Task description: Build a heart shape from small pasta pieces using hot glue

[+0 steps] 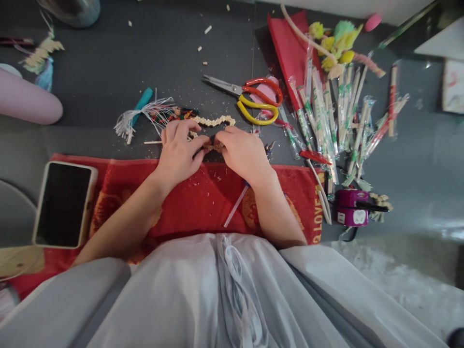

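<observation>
A beige, knobbly cord (pixel 213 121) curves in a loop just beyond my fingers, above the top edge of the red towel (pixel 192 203). My left hand (pixel 180 151) is closed, with its thumb and fingertips pinched on one part of the cord. Facing it, my right hand (pixel 243 153) pinches a neighbouring part, so the fingertips of both hands nearly meet. The exact grip is partly hidden by the fingers. White strings (pixel 155 112) fan out beyond my left hand, beside a teal stick (pixel 142 104).
Scissors (pixel 246 95) with red and yellow handles lie beyond my right hand. Several plastic-wrapped sticks (pixel 321 113) spread to the right, near a purple device (pixel 351 208). A phone (pixel 64 204) rests at left on the towel. A pink cylinder (pixel 29 99) intrudes at far left.
</observation>
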Tool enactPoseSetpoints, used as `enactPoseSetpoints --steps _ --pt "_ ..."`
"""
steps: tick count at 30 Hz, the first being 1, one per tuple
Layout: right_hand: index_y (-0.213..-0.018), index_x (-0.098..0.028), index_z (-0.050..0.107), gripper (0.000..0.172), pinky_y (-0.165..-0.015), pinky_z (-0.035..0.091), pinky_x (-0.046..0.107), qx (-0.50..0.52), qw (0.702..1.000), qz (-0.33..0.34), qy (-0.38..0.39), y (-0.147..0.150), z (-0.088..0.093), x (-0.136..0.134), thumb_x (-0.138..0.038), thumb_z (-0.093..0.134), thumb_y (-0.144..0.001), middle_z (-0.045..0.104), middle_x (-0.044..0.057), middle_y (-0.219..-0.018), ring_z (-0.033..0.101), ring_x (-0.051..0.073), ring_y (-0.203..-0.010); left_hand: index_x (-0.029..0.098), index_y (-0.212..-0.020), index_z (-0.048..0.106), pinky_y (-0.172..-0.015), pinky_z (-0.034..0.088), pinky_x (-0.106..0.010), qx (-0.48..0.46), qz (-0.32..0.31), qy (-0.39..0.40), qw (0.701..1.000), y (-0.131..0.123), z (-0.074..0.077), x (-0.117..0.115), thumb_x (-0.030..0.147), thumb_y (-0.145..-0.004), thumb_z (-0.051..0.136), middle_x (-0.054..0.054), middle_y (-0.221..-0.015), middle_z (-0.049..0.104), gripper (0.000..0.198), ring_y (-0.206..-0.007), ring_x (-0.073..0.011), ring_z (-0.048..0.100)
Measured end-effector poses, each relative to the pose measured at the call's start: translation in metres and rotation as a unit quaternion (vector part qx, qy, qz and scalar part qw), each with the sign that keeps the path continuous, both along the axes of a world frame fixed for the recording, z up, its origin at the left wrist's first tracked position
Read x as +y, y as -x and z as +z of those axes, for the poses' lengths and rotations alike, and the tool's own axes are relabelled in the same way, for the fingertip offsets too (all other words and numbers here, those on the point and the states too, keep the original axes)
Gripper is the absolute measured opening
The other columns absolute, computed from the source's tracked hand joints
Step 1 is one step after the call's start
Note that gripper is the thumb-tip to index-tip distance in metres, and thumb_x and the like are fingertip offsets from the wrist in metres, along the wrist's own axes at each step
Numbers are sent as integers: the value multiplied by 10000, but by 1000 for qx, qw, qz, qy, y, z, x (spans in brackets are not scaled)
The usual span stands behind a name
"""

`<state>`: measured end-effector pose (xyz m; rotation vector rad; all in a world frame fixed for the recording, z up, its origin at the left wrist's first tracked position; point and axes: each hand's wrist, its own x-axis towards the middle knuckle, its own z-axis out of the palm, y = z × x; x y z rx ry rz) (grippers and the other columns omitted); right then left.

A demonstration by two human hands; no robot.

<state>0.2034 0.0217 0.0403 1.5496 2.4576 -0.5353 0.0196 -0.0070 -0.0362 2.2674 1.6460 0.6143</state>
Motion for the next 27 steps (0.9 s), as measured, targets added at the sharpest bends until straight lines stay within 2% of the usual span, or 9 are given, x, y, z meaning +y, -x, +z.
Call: enactPoseSetpoints --steps 8,27 --pt "-1152 -191 724 341 -654 301 333 0 1000 -1 2 -2 0 1 -128 410 -1037 711 84 -1201 677 229 -993 331 -1107 760 -1132 398 -677 -14 0 22 1000 0 1 -1 300 -940 593 -88 -1375 626 238 -1343 -408 518" --pt "-1143 -191 733 340 -673 316 335 15 1000 2 5 -4 1 2 -111 426 -1020 719 80 -1210 679 227 -991 356 -1087 764 -1119 397 -696 -20 7 19 1000 0 1 1 325 -948 588 -85 -1343 638 227 -1325 -410 517"
